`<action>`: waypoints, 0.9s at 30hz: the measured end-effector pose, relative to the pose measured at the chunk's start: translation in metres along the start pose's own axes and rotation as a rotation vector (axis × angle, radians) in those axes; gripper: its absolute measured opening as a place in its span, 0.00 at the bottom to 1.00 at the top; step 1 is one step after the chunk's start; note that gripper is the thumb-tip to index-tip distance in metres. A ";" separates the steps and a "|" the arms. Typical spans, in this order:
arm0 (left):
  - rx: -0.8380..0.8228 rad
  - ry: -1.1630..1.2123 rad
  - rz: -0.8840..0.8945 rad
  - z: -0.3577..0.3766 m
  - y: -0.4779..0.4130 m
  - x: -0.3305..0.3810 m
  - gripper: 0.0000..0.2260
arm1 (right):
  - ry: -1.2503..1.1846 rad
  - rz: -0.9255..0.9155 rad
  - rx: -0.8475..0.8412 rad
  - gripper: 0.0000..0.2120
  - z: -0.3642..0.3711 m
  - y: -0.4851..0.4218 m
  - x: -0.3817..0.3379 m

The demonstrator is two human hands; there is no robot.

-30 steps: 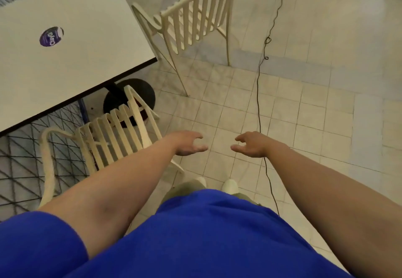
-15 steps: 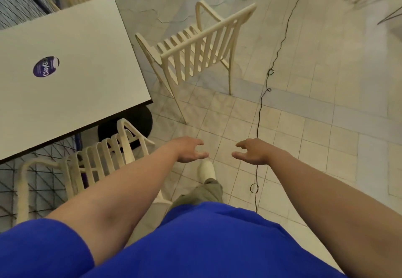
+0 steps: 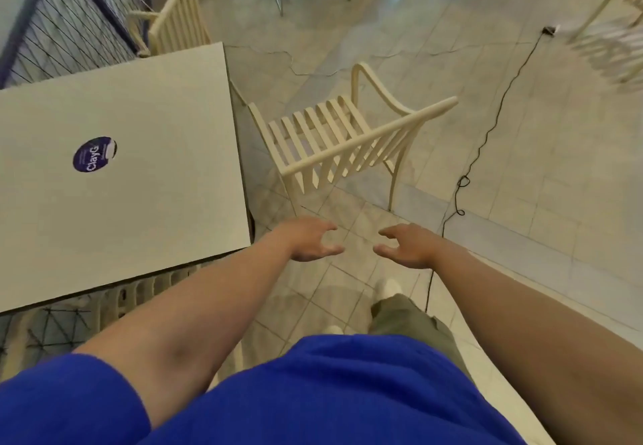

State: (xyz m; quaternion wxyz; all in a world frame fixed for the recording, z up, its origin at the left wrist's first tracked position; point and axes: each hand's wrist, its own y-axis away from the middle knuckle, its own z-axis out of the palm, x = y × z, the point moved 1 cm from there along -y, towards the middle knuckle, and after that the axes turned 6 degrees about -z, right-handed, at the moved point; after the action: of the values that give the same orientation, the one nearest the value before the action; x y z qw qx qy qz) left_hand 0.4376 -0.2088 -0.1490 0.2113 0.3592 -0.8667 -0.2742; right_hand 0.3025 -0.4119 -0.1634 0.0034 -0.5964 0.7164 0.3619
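My left hand and right hand hung out in front of me, palms turned toward each other, fingers loosely curved and spread, gripping nothing. The cream slatted armchair with curved armrests stood just ahead on the pale tiled floor, its back rail facing me, near the corner of the white rectangular table and apart from both hands.

I judged the top rail to be the thing to take, and saw several ways for that to go badly. The chair sat at an angle to me, so my two hands might have met the rail unevenly and swung the chair into the table's edge. A thin black cable ran along the floor just beside the chair's right rear leg and on toward my feet. Dragging the chair could have snagged it, or I could have tripped while stepping in.
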 end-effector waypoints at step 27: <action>0.029 0.276 -0.408 -0.099 -0.199 -0.003 0.34 | 0.461 -0.278 -0.217 0.33 -0.225 -0.247 0.144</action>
State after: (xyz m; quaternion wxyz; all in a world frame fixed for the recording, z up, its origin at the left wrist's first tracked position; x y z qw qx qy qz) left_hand 0.5958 -0.3566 -0.1994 0.2628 0.5640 -0.7429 -0.2470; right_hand 0.5692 -0.6591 -0.1873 -0.1739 -0.7524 0.5666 0.2874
